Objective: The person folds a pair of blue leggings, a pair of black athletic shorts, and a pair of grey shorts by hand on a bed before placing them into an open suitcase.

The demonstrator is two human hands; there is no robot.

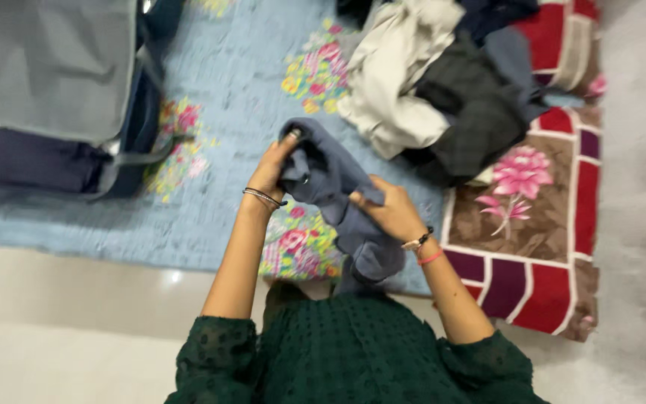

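The grey-blue garment (338, 198) hangs between both hands, held up above a light blue floral bedsheet (218, 112). The left hand (272, 168) grips its upper edge, fingers closed together on a bunched fold near what looks like a waistband with a small metal button; the blur keeps me from being sure. The right hand (386, 209) pinches the cloth lower down, fingers clamped on the middle of the fabric, while the rest droops toward the person's green top (353, 352).

It looks soft and limp, fairly light, thick enough to hold a crease, not slippery and not fragile. It sags wherever it is unsupported, so the 2 best holds seem to be the firmer top band and a seam or hem.

A pile of clothes (443, 82) lies near, on a red patterned blanket (555, 224). An open suitcase (54, 90) sits well apart to the left.
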